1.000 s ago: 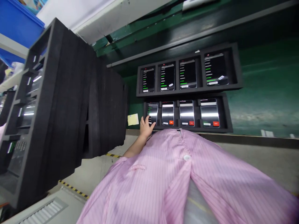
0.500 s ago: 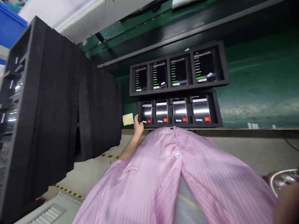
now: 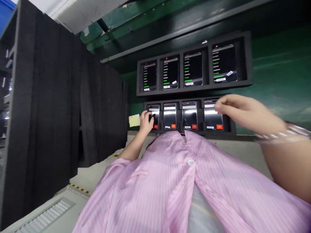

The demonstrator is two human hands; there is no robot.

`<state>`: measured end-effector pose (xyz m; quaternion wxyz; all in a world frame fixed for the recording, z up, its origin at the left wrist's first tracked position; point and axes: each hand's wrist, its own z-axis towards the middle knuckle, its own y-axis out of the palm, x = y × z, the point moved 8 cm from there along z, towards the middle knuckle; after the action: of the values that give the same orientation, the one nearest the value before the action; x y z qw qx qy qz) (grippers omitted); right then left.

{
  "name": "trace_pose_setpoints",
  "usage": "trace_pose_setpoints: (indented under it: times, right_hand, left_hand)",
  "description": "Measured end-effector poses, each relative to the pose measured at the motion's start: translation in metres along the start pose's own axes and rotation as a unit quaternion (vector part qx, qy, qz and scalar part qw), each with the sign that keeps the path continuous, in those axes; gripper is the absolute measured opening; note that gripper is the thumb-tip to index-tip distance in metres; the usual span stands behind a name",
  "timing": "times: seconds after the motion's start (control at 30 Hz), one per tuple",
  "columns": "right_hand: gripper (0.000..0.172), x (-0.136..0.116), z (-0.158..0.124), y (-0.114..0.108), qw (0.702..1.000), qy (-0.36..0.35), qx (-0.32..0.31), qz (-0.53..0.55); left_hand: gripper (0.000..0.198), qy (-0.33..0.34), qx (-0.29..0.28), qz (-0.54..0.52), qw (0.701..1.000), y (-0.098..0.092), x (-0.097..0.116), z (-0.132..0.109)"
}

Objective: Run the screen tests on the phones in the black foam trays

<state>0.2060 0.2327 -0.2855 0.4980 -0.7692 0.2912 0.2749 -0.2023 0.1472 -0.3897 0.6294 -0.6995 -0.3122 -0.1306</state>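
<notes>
My left hand [image 3: 146,122] is at the left end of the near black foam tray [image 3: 226,128]. Its fingers are bent and apart over the edge of the leftmost phone [image 3: 156,117], which lies flat in its slot. My right hand [image 3: 245,111] hovers over the upper right of the rightmost phone [image 3: 211,120]. The fingers of that hand curve loosely and are a little blurred, with nothing visible in them. Between these lie two more phones, a left one [image 3: 169,117] and a right one [image 3: 190,117], screens up with red-orange squares at their lower right corners.
Behind stands a second foam tray [image 3: 247,61] of phones showing green and white text lines. Stacked black foam trays [image 3: 55,97] rise at the left. A yellow note [image 3: 134,120] lies beside my left hand on the green bench [image 3: 279,74]. A metal rail [image 3: 155,42] runs behind.
My right hand has come up from the lower right edge to the rightmost phone. My left hand has moved from the tray's side onto the leftmost phone. The view has shifted slightly.
</notes>
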Motion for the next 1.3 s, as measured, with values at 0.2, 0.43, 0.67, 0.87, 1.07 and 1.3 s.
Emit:
trace_pose_setpoints:
  times: [0.2, 0.43, 0.67, 0.87, 1.07, 1.3]
  right_hand:
    - [0.030, 0.029, 0.052, 0.025, 0.987, 0.100, -0.026, -0.123]
    - [0.047, 0.024, 0.080, 0.052, 0.972, -0.022, 0.000, -0.233]
    - [0.057, 0.048, 0.119, 0.067, 0.939, -0.003, -0.005, -0.343]
    - [0.056, 0.055, 0.120, 0.068, 0.938, -0.019, -0.010, -0.347]
    - [0.056, 0.011, 0.112, 0.108, 0.939, -0.072, -0.059, -0.333]
    - [0.054, -0.021, 0.128, 0.142, 0.939, -0.100, -0.061, -0.322]
  left_hand:
    - [0.021, 0.030, -0.139, -0.018, 0.990, 0.010, 0.047, 0.082]
    - [0.032, 0.091, -0.116, 0.174, 0.974, 0.012, 0.068, 0.108]
    - [0.038, 0.038, -0.124, 0.202, 0.971, 0.042, 0.061, 0.124]
    - [0.038, 0.046, -0.134, 0.207, 0.968, 0.041, 0.060, 0.119]
    - [0.043, 0.094, -0.160, 0.177, 0.966, 0.054, 0.103, 0.108]
    - [0.048, 0.061, -0.163, 0.197, 0.965, 0.092, 0.141, 0.107]
